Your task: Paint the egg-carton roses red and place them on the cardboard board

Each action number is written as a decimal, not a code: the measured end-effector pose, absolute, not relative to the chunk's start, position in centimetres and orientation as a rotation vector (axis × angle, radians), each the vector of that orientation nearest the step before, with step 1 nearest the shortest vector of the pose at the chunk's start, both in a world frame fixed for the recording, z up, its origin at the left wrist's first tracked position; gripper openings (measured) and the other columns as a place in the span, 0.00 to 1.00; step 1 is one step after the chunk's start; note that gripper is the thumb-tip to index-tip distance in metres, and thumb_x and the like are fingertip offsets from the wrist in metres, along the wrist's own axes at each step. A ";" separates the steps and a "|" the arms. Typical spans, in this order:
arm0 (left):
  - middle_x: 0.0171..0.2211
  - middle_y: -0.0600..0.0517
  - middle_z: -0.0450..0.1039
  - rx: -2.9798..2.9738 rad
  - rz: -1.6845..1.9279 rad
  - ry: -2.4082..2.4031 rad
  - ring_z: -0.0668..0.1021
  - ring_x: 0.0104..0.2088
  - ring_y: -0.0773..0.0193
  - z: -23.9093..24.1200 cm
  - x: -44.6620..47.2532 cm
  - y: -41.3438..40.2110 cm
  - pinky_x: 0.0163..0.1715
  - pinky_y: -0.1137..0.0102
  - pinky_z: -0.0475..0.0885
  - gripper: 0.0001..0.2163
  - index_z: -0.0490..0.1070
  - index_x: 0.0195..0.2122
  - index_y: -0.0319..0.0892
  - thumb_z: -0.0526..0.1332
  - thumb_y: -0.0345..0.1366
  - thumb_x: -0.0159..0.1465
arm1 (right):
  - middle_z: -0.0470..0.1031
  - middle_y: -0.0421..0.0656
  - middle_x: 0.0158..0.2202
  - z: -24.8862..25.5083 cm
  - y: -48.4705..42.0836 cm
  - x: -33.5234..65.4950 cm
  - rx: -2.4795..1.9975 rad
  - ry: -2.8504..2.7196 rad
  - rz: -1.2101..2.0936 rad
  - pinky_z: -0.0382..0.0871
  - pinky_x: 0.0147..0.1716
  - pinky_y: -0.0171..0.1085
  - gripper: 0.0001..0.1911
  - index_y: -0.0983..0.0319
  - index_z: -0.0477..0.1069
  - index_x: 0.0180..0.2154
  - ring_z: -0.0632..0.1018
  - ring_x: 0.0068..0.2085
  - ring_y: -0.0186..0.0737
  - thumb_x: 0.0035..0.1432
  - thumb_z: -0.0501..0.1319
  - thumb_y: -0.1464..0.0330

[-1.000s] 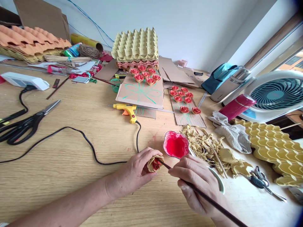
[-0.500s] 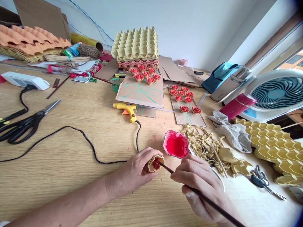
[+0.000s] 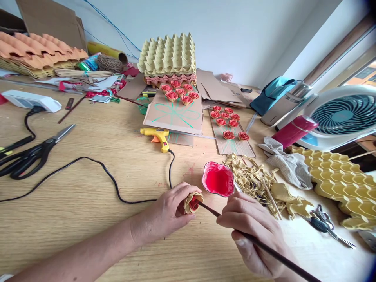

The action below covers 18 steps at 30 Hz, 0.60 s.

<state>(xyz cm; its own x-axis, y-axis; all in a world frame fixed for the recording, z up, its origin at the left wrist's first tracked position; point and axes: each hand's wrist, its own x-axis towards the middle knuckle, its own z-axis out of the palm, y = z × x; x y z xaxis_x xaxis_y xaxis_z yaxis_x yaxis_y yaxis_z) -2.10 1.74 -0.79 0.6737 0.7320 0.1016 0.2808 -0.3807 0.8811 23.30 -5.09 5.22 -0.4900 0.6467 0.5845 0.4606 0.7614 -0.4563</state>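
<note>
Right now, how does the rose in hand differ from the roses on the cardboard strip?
Held rose: red only at its centre, outer petals bare tan; strip roses: red all over. Held rose lies sideways in the left hand, brush tip in it; strip roses sit face up on cardboard, untouched. Both are layered petal rosettes.

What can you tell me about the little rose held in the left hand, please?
The rose is a small bloom of curled tan petals, seemingly egg-carton pulp, its centre painted red and its outer petals bare. The left hand pinches it, facing right; the paintbrush tip from the right hand touches its centre.
</note>
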 end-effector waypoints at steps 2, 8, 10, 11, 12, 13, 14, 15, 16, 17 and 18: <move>0.52 0.49 0.80 1.947 0.627 0.795 0.83 0.49 0.55 -0.9 -2.1 1.8 0.48 0.65 0.80 0.20 0.74 0.61 0.46 0.68 0.28 0.68 | 0.80 0.43 0.36 5.2 -4.8 23.2 -0.789 -2.204 0.310 0.76 0.44 0.43 0.17 0.61 0.74 0.51 0.79 0.36 0.39 0.85 0.48 0.66; 0.51 0.49 0.82 1.938 0.652 0.797 0.84 0.48 0.55 -0.7 -2.3 2.0 0.49 0.64 0.80 0.20 0.76 0.59 0.46 0.69 0.28 0.66 | 0.78 0.42 0.33 5.5 -4.5 23.9 -0.821 -2.141 0.258 0.77 0.40 0.43 0.16 0.61 0.75 0.47 0.79 0.32 0.41 0.84 0.50 0.65; 0.51 0.48 0.83 1.929 0.664 0.800 0.85 0.49 0.55 -0.5 -2.3 2.0 0.51 0.64 0.80 0.20 0.76 0.58 0.45 0.70 0.28 0.65 | 0.77 0.42 0.31 5.6 -4.4 24.3 -0.832 -2.093 0.222 0.76 0.37 0.43 0.16 0.60 0.75 0.46 0.79 0.31 0.41 0.83 0.51 0.66; 0.52 0.48 0.83 1.925 0.668 0.802 0.85 0.50 0.55 -0.4 -2.3 2.0 0.51 0.64 0.80 0.20 0.76 0.58 0.45 0.70 0.27 0.65 | 0.76 0.42 0.31 5.6 -4.4 24.5 -0.847 -2.064 0.200 0.76 0.36 0.43 0.16 0.60 0.75 0.45 0.79 0.30 0.41 0.83 0.51 0.66; 0.51 0.48 0.83 1.921 0.672 0.808 0.85 0.50 0.55 -0.4 -2.3 2.0 0.51 0.64 0.80 0.20 0.76 0.57 0.45 0.70 0.27 0.64 | 0.76 0.42 0.31 5.6 -4.3 24.6 -0.862 -2.027 0.174 0.75 0.35 0.43 0.16 0.60 0.75 0.44 0.78 0.30 0.41 0.83 0.52 0.66; 0.51 0.48 0.83 1.917 0.680 0.816 0.85 0.50 0.55 -0.4 -2.3 2.0 0.51 0.64 0.80 0.20 0.76 0.57 0.45 0.71 0.26 0.64 | 0.76 0.42 0.30 5.5 -4.3 24.8 -0.880 -1.988 0.146 0.75 0.34 0.42 0.15 0.60 0.76 0.44 0.78 0.29 0.41 0.82 0.52 0.66; 0.51 0.48 0.84 1.914 0.687 0.826 0.85 0.49 0.55 -0.4 -2.3 2.0 0.50 0.65 0.80 0.21 0.77 0.57 0.45 0.71 0.26 0.64 | 0.76 0.42 0.30 5.4 -4.2 25.0 -0.895 -1.954 0.118 0.75 0.34 0.42 0.14 0.60 0.76 0.44 0.78 0.30 0.41 0.82 0.53 0.67; 0.50 0.49 0.84 1.911 0.696 0.835 0.86 0.49 0.55 -0.4 -2.3 2.0 0.50 0.65 0.81 0.21 0.77 0.57 0.46 0.71 0.26 0.63 | 0.76 0.42 0.31 5.2 -4.1 25.2 -0.918 -1.926 0.096 0.75 0.33 0.42 0.13 0.60 0.76 0.44 0.78 0.30 0.41 0.81 0.54 0.68; 0.50 0.49 0.84 1.906 0.706 0.845 0.86 0.49 0.55 -0.5 -2.3 2.0 0.51 0.65 0.81 0.21 0.77 0.56 0.46 0.71 0.25 0.62 | 0.76 0.43 0.31 5.0 -3.9 25.4 -0.950 -1.909 0.081 0.74 0.32 0.41 0.11 0.60 0.77 0.45 0.78 0.31 0.42 0.80 0.55 0.70; 0.51 0.49 0.85 1.897 0.713 0.859 0.86 0.49 0.55 -0.6 -2.2 2.0 0.52 0.64 0.81 0.22 0.77 0.56 0.46 0.71 0.25 0.61 | 0.76 0.43 0.31 4.8 -3.8 25.6 -0.984 -1.907 0.071 0.73 0.31 0.40 0.10 0.60 0.77 0.45 0.78 0.31 0.42 0.78 0.56 0.72; 0.52 0.49 0.85 1.885 0.712 0.876 0.86 0.50 0.55 -0.7 -2.2 1.9 0.52 0.64 0.81 0.24 0.76 0.57 0.47 0.72 0.24 0.60 | 0.76 0.42 0.31 4.7 -3.6 25.7 -1.016 -1.916 0.066 0.73 0.30 0.39 0.09 0.60 0.77 0.45 0.78 0.31 0.42 0.77 0.57 0.73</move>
<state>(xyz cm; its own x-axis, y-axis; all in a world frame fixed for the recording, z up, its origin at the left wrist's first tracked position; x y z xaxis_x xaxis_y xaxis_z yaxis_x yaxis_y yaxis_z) -2.21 1.93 -0.69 0.5812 0.8052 0.1178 0.2800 -0.3338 0.9001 25.71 -3.59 4.68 -0.2204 0.6719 0.7071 0.6216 0.6554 -0.4290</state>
